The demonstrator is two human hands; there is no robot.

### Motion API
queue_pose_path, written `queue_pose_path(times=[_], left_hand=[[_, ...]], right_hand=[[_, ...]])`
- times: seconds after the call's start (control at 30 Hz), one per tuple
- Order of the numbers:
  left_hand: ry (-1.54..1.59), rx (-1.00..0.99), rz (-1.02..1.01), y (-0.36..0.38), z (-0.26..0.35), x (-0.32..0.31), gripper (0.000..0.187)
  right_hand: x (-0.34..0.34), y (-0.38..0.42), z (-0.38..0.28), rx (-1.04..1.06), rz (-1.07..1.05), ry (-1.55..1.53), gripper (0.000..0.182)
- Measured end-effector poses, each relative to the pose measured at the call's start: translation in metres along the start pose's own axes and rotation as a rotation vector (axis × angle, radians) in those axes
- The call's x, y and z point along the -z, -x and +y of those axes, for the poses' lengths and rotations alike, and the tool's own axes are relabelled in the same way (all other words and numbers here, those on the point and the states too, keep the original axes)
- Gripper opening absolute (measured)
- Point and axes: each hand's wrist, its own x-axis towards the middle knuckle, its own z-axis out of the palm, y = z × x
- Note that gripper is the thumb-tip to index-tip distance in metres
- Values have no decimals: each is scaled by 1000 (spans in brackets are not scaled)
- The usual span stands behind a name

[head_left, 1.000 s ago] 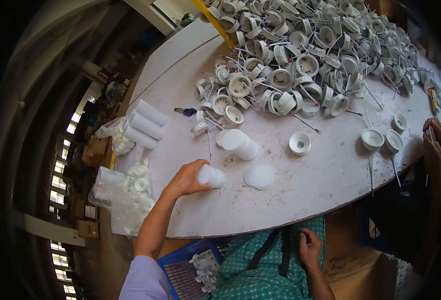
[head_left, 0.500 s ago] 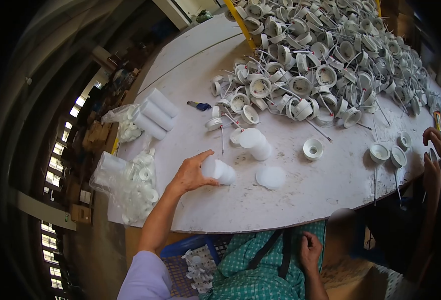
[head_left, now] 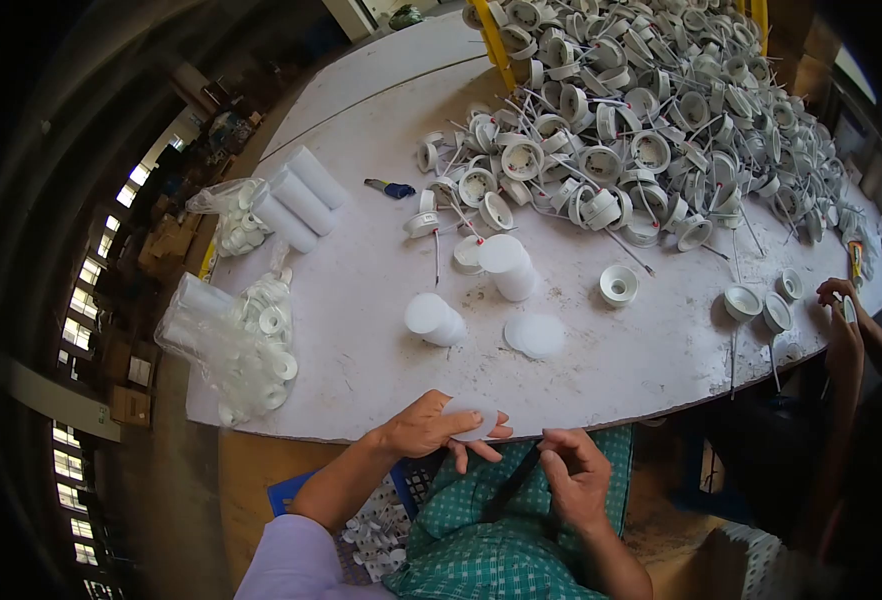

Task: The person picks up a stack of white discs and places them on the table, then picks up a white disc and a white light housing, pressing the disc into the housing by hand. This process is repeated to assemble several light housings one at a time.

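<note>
My left hand [head_left: 443, 428] is at the table's front edge, closed on a thin white disc [head_left: 469, 420] between thumb and fingers. To its right, over my lap, my right hand [head_left: 575, 474] has its thumb and fingertips close together; whether anything small is between them cannot be made out. Beyond my hands stand a short stack of white discs [head_left: 435, 320] and a taller stack [head_left: 507, 268]. A low pile of discs [head_left: 534, 335] lies to their right. A round white housing [head_left: 618, 286] sits farther right.
A large heap of wired white housings [head_left: 651, 150] covers the back right. Plastic bags of white parts [head_left: 261, 350] and white rolls [head_left: 301, 205] lie left, near a blue cutter [head_left: 389, 188]. Another person's hands [head_left: 846, 310] are at the right edge. A blue crate [head_left: 286, 492] is below.
My left hand has moved from the short stack down to the table's front edge with a disc. My right hand has risen from my lap toward it. The view has shifted slightly.
</note>
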Motion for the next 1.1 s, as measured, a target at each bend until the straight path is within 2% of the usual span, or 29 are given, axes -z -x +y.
queue_pose_path(times=[0.03, 0.3, 0.4, 0.6, 0.83, 0.9, 1.03, 1.1], left_hand=[[-17, 53, -6, -4, -3, -4, 42], [-241, -28, 176, -20, -20, -27, 34], [-235, -40, 218, -20, -24, -26, 26], [-137, -29, 188, -17, -27, -24, 24], [-218, -29, 257, -22, -31, -21, 24], [-280, 6, 317, -24, -33, -19, 30], [-379, -7, 376, -28, -34, -25, 26], [-404, -81, 383, -31, -40, -25, 29]], right_hand=[[-9, -6, 0, -3, -2, 13, 23], [-17, -17, 23, -290, 21, -205, 14], [-15, -14, 21, -406, 71, -247, 13], [-18, -13, 24, -565, 183, -436, 15], [-19, -15, 25, -581, 205, -481, 17], [-19, -14, 27, -565, 201, -507, 17], [-20, -12, 32, -539, 196, -417, 15], [-21, -12, 33, -508, 174, -348, 15]])
